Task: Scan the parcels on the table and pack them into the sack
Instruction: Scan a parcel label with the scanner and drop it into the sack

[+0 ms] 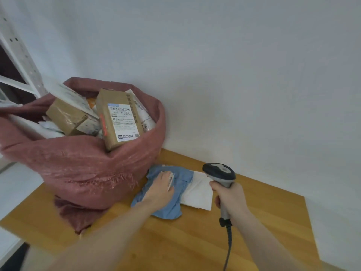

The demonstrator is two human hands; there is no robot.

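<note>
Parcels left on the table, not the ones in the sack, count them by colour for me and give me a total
Blue soft parcel: 1, under the left hand, which rests flat on it.
White soft parcel: 1, beside the blue one, in front of the scanner gripped in the right hand.
Total on the table: 2

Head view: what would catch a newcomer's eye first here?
The bulging red sack at the table's left, stuffed with parcels, a labelled brown box sticking out on top. Right of it, on the wooden table, the left hand rests flat on a blue parcel that lies partly over a white parcel. The right hand grips a scanner above them.
</note>
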